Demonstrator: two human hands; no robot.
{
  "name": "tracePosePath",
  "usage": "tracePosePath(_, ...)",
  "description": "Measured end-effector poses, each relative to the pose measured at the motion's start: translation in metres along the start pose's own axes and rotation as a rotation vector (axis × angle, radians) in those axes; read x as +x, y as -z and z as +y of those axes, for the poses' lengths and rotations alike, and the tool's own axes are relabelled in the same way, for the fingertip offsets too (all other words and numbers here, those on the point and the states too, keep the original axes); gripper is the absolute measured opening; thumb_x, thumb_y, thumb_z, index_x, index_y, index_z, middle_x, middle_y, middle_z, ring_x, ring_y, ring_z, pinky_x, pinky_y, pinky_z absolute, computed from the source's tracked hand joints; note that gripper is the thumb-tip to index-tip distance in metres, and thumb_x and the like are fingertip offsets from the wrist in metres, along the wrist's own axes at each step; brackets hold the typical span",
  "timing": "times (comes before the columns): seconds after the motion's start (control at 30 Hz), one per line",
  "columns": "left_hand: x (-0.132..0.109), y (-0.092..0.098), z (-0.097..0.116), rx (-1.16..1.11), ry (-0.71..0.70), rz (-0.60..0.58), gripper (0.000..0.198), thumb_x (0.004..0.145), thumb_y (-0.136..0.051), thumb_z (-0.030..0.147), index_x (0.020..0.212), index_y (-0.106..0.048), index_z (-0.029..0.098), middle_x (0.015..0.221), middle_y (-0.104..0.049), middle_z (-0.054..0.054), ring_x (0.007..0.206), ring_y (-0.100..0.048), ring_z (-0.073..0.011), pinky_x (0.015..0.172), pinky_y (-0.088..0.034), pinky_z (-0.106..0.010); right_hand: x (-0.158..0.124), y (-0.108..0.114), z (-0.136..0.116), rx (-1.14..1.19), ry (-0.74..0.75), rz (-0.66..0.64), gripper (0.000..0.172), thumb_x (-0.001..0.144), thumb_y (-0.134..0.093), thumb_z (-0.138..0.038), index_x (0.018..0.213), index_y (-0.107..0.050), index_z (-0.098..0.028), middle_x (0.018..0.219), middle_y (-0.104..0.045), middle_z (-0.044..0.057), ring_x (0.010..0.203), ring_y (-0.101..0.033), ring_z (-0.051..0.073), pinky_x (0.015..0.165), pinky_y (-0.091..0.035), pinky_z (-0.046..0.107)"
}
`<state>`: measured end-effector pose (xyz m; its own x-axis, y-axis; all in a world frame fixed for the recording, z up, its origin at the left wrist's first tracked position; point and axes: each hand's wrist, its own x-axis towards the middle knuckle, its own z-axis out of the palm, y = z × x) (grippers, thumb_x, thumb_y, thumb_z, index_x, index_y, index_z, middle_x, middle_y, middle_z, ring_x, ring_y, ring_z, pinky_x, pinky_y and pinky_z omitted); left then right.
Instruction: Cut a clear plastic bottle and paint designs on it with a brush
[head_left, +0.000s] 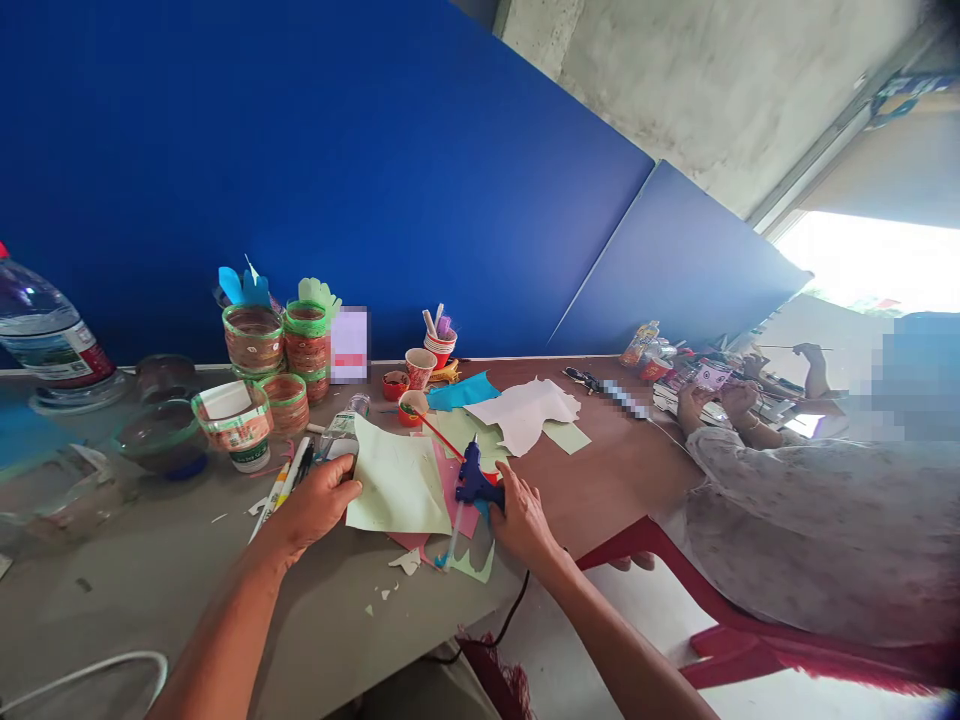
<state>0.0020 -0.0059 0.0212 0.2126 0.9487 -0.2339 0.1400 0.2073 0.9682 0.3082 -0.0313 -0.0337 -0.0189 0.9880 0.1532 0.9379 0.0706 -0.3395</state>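
Observation:
My left hand (324, 500) pinches the left edge of a pale green paper sheet (397, 475), which tilts up over the table. My right hand (527, 512) is closed around the handle of a dark blue glue gun (471, 472). Its nozzle points upward, and a clear glue stick (454, 540) trails from its back end. Pink paper (463, 515) and a cut green scrap (478, 565) lie under and beside the gun. Past them are white paper (529, 412) with a ragged edge and a blue piece (463, 391).
Stacked tape-wrapped cups (255, 338) and a bowl (234, 425) stand at left, near a large bottle (45, 330). Markers (283, 483) lie beside my left wrist. Paper cups (418, 368) stand by the blue partition (337, 150). A co-worker (795, 530) sits at right. A black cord (517, 605) hangs off the table edge.

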Motion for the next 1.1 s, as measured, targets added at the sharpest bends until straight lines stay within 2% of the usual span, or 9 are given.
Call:
tracePosePath(0.17,-0.002,-0.001,0.003,0.031,-0.038,-0.033,0.008,0.065,-0.060,0.031,0.068,-0.058,0.023,0.065,-0.056,0.002,0.058,-0.045,-0.0168,0.053,-0.035,-0.026,0.000,0.001,-0.002,-0.010,-0.008,-0.006,0.065,0.073,-0.048,-0.012,0.137,-0.038,-0.012,0.112,-0.064,0.016,0.108,-0.055,0.030,0.094,-0.038,0.048)
tracePosePath(0.33,-0.004,-0.002,0.006,0.058,-0.030,-0.034,0.011,0.065,-0.060,0.033,0.068,-0.058,0.023,0.065,-0.053,0.003,0.055,-0.041,-0.0149,0.053,-0.035,-0.026,-0.002,0.004,-0.004,-0.033,0.010,0.011,0.062,0.075,-0.049,-0.013,0.135,-0.041,-0.015,0.116,-0.062,0.016,0.109,-0.055,0.030,0.093,-0.040,0.047)
tracePosePath(0.47,-0.003,-0.001,0.003,0.065,-0.035,-0.030,0.011,0.066,-0.059,0.032,0.068,-0.057,0.022,0.063,-0.050,0.004,0.054,-0.038,-0.0135,0.052,-0.033,-0.025,-0.003,0.010,-0.005,0.013,0.032,0.134,0.056,0.077,-0.050,-0.018,0.133,-0.043,-0.019,0.121,-0.057,0.015,0.111,-0.052,0.031,0.092,-0.041,0.049)
tracePosePath(0.57,-0.003,-0.001,0.003,0.043,-0.032,-0.028,0.011,0.066,-0.059,0.032,0.069,-0.058,0.022,0.062,-0.049,0.004,0.054,-0.037,-0.0131,0.051,-0.031,-0.025,-0.007,0.015,-0.011,0.146,0.065,0.222,0.050,0.080,-0.049,-0.022,0.130,-0.043,-0.020,0.116,-0.058,0.014,0.107,-0.055,0.029,0.091,-0.043,0.048)
tracePosePath(0.63,-0.004,-0.002,0.006,0.033,-0.015,-0.024,0.012,0.065,-0.060,0.033,0.069,-0.058,0.022,0.062,-0.050,0.004,0.054,-0.038,-0.0134,0.050,-0.030,-0.025,-0.011,0.018,-0.019,0.247,0.099,0.237,0.047,0.081,-0.048,-0.022,0.128,-0.045,-0.021,0.111,-0.060,0.012,0.102,-0.057,0.027,0.090,-0.045,0.046)
tracePosePath(0.87,-0.007,-0.003,0.011,0.022,0.011,0.009,0.014,0.063,-0.063,0.033,0.071,-0.062,0.022,0.061,-0.054,0.003,0.057,-0.044,-0.0160,0.054,-0.034,-0.026,-0.037,0.022,-0.061,0.476,0.143,0.028,0.033,0.080,-0.048,-0.018,0.111,-0.059,-0.021,0.098,-0.066,0.007,0.089,-0.061,0.021,0.081,-0.050,0.033)
tracePosePath(1.1,-0.004,-0.004,0.003,-0.012,0.003,-0.047,0.025,0.069,-0.067,0.042,0.080,-0.066,0.020,0.072,-0.066,-0.001,0.069,-0.058,-0.0209,0.061,-0.043,-0.028,-0.049,0.017,-0.084,0.619,0.192,-0.021,0.030,0.076,-0.049,-0.012,0.102,-0.062,-0.019,0.087,-0.066,0.006,0.081,-0.061,0.019,0.074,-0.049,0.029)
